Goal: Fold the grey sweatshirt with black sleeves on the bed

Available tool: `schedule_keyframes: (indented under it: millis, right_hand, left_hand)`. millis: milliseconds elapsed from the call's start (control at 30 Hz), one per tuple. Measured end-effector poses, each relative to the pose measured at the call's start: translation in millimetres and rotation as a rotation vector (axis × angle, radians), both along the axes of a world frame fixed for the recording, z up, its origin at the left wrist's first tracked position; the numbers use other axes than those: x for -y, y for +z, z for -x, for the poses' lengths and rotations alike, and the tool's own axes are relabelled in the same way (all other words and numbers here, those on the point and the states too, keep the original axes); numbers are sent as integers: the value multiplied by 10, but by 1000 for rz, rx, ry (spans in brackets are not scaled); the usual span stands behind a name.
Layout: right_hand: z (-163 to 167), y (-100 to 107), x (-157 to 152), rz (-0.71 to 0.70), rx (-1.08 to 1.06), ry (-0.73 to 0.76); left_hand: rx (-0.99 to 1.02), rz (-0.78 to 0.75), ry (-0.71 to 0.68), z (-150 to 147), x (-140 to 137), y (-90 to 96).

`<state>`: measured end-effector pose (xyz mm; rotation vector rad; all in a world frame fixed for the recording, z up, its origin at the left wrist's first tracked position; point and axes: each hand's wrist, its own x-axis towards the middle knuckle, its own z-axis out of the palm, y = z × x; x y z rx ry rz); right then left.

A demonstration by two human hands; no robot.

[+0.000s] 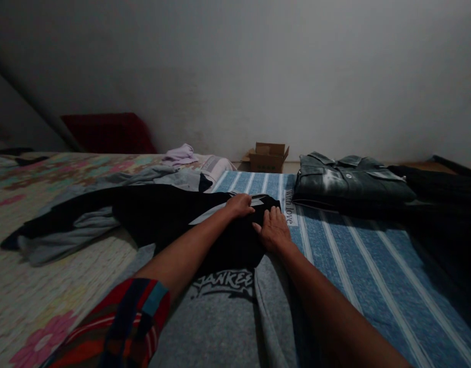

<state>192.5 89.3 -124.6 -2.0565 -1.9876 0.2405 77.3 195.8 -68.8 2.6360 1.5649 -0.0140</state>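
A black and grey sweatshirt (220,327) with "YANKEE" lettering lies spread out in front of me. Its black upper part is under both hands, and one sleeve (82,204) stretches off to the left. Near the collar, my left hand (241,205) is closed with its fingers curled on the black cloth. My right hand (274,231) rests flat on the black shoulder part, fingers stretched forward and thumb apart. The right side of the grey body is folded along its edge, below my right wrist.
A blue striped sheet (354,255) lies beneath, beside a floral cover (40,286) on the left. A folded dark denim jacket (354,179) sits at right, near black clothing (450,204). Behind are a cardboard box (268,158), a lilac cloth (181,154) and a red object (109,133).
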Motion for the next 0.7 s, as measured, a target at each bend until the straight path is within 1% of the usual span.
schedule_keyframes:
  millis: [100, 167, 267, 367, 433, 533, 633, 700]
  right_hand:
    - [-1, -5, -6, 11, 14, -6]
    - [-7, -9, -13, 18, 26, -9]
    - [-23, -15, -17, 29, 44, -9]
    - [-37, -23, -8, 45, 49, -2]
    - [-39, -26, -2, 52, 41, -7]
    - [-37, -13, -2, 58, 17, -28]
    - [-46, 49, 0, 62, -12, -39]
    - [-62, 127, 26, 52, -33, -38]
  left_hand:
    - [-39, -73, 52, 116, 177, 51]
    - [-54, -118, 46, 137, 384, 92]
    - [-54, -143, -52, 110, 812, 110]
    - [-44, -90, -203, 113, 1233, 32]
    - [-44, -44, -185, 167, 1415, -51]
    - [-26, 6, -100, 290, 1537, -130]
    - [0, -25, -56, 364, 1661, -97]
    - [40, -51, -94, 372, 1830, -32]
